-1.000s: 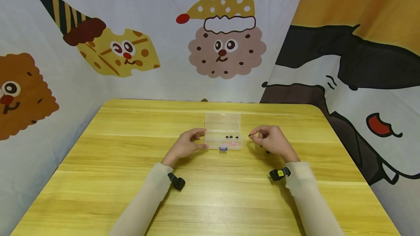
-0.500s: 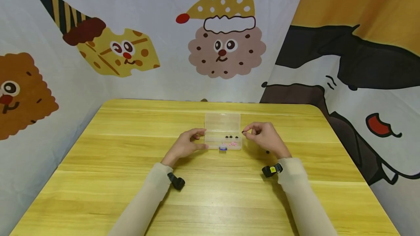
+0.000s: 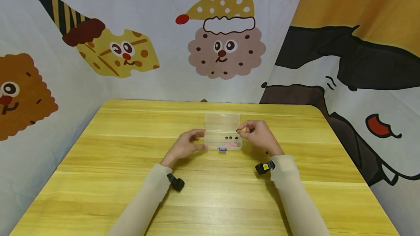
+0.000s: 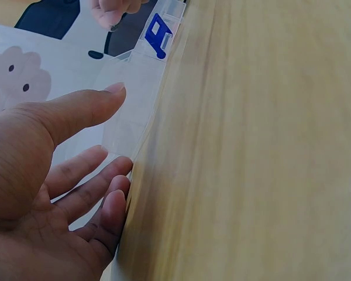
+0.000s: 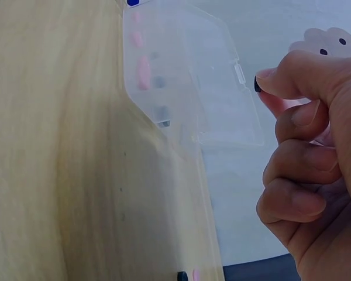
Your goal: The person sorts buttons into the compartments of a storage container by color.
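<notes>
A clear plastic box (image 3: 213,136) stands on the table with its lid (image 3: 222,122) raised at the back. Several black beads (image 3: 230,137) lie in its back row, and pink pieces (image 3: 233,144) in the front one. My left hand (image 3: 187,143) rests at the box's left end, thumb by the front corner and fingers by the back; in the left wrist view its fingers (image 4: 114,175) are relaxed beside the end wall. My right hand (image 3: 259,134) pinches a small black bead (image 5: 257,85) between thumb and index finger, over the box's back right corner.
A blue latch (image 3: 222,149) sits on the box's front. On the wooden table (image 3: 210,199) another small black bead (image 3: 267,152) lies near my right wrist. Behind the table hangs a printed cloth (image 3: 183,86). Each wrist wears a black camera (image 3: 177,184).
My right hand has moved left with the pinched bead, from beside the box to over its back right corner. The left hand has stayed at the box's left end.
</notes>
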`<state>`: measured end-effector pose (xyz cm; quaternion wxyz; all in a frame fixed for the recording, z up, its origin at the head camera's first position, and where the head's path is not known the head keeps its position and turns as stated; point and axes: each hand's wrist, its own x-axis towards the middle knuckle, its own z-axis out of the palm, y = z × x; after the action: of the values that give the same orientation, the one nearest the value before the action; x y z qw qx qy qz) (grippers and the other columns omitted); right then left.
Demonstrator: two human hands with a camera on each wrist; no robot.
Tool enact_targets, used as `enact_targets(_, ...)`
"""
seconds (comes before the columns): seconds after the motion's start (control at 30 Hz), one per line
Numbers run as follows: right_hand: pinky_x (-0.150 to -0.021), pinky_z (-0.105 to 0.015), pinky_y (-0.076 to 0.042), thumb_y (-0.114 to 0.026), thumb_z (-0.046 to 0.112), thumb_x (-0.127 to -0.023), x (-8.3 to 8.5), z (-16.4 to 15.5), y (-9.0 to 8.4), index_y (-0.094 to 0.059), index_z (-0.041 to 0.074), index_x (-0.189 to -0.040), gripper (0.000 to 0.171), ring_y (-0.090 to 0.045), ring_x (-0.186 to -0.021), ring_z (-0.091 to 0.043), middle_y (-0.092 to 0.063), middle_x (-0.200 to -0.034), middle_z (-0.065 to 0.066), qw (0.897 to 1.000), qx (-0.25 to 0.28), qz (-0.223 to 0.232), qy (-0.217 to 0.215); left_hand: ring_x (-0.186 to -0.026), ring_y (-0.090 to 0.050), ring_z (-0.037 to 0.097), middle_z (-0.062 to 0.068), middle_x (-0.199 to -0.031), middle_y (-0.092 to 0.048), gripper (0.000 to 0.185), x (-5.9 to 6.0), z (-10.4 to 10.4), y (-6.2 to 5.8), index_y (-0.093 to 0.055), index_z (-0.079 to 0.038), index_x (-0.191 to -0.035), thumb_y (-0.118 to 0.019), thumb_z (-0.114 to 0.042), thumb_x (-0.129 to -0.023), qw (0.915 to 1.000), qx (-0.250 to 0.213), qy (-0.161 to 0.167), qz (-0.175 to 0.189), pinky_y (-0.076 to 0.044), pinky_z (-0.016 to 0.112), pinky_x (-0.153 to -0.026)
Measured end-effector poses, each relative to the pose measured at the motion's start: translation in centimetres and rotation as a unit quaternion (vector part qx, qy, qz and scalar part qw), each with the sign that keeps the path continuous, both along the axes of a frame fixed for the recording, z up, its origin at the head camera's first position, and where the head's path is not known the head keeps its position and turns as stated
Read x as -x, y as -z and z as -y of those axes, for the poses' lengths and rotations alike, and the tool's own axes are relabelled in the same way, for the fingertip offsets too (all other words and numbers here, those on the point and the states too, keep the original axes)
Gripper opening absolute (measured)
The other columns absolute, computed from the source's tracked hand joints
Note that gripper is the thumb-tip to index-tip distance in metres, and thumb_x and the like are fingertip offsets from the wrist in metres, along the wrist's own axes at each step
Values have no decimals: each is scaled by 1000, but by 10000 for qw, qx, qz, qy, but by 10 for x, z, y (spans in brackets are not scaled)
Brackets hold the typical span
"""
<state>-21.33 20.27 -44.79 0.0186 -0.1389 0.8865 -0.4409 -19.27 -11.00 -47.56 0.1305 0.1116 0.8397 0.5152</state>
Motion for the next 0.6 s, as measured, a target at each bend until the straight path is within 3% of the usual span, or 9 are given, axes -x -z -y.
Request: enact_targets(0.6,-46,-22,-31,-73,20,-95,1,7,5,-77,16,-99,7,-41,-52,-13,-57,-67,-3,9996,-261,69,65,-128,-55,28,6,-142,-61,66,-2,1,-2,-55,-19,-148,-83,-26,-88,9999,93,60,-17,-46,48,-111)
